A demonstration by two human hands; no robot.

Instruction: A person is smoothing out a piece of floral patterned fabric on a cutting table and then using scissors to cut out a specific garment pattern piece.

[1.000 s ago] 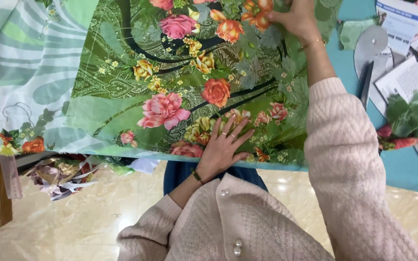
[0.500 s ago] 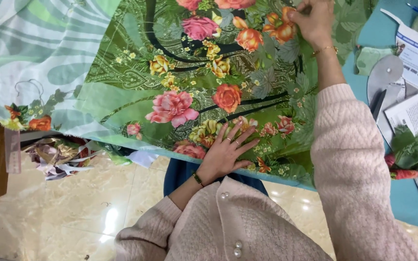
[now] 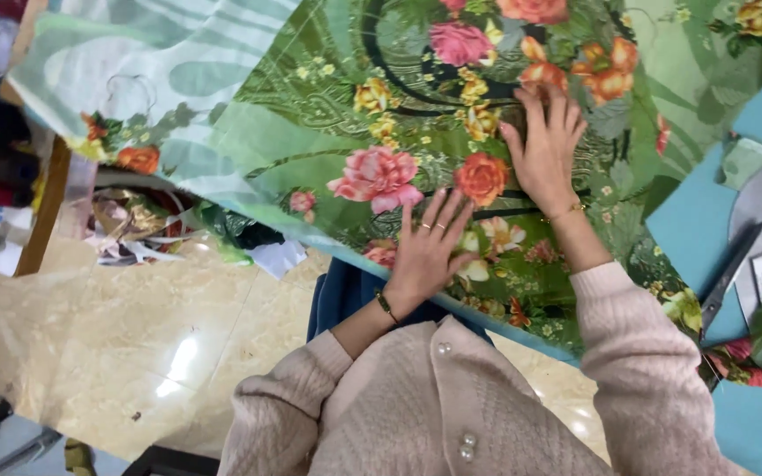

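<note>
Both hands lie flat, fingers spread, on a green flowered cloth (image 3: 328,123) spread across a table. The left hand (image 3: 429,251) presses near the cloth's front edge; the right hand (image 3: 544,145) rests further away. Right of it lie what look like scissors (image 3: 734,273).
</note>
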